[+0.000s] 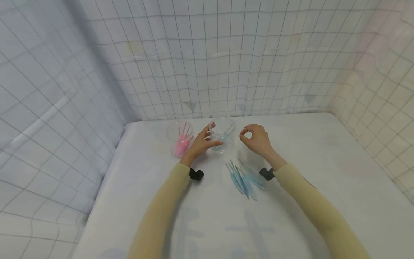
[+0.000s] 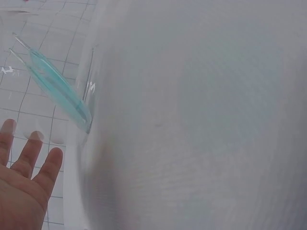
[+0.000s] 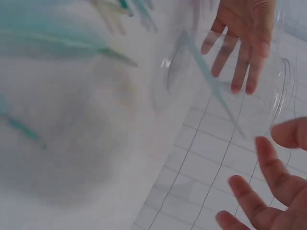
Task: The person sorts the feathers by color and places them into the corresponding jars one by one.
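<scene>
A clear cup (image 1: 228, 146) stands near the far side of the white table with blue feathers (image 2: 62, 91) in it, quills up. My left hand (image 1: 200, 144) is spread about its left side, thumb in front and straight fingers behind. To the right of the cup is my right hand (image 1: 257, 140), held off the table. Its thumb and forefinger curve toward each other with a small gap between their tips, holding nothing. More blue feathers (image 1: 244, 180) lie fanned on the table in front of the cup, between both forearms.
Left of my left hand, a second clear cup (image 1: 171, 139) holds pink feathers (image 1: 183, 144) with their stems up. The white table (image 1: 155, 216) ends at a grid-patterned curtain (image 1: 207, 72) behind, with more such curtain along both sides.
</scene>
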Demonstrator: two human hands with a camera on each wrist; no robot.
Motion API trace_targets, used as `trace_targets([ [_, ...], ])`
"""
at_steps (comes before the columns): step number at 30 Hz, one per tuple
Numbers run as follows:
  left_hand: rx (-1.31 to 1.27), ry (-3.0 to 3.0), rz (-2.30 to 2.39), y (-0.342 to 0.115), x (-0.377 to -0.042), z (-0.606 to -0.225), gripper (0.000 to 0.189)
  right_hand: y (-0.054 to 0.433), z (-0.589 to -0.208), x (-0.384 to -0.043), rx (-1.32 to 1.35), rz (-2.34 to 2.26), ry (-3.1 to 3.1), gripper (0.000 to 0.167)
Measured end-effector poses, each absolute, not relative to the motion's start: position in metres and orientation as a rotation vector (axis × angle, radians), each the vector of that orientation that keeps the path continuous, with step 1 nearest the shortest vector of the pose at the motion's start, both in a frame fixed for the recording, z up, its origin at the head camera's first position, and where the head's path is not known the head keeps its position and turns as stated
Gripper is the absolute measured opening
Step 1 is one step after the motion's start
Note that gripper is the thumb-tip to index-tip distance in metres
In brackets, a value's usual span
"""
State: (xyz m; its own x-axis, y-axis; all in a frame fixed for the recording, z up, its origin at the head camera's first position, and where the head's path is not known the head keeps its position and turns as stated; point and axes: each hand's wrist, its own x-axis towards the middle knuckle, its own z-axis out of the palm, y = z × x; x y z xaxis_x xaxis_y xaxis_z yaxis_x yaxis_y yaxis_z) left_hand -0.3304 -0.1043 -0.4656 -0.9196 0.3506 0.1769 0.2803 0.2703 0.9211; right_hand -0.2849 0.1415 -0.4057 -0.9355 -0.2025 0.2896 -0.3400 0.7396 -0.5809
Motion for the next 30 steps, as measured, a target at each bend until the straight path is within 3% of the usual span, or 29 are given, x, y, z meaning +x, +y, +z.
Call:
trace_targets([
  [10,0.614,2.45,1.764,-0.104,-0.336,-0.469,0.091,0.178,-0.422,-0.249,0.327,0.152,-3.282,0.028],
  [18,0.575,2.437,1.739,-0.103,-0.336,-0.469,0.092,0.176,-0.438,-0.244,0.311,0.053,-3.334,0.035],
  [26,0.598,2.409,1.736,-0.102,-0.318,-0.443,0.088,0.166,-0.445,-0.242,0.429,-0.104,-3.314,0.024],
  [30,0.602,2.425,1.714,-0.101,-0.312,-0.437,0.086,0.165,-0.444,-0.241,0.473,-0.15,-3.264,0.026],
])
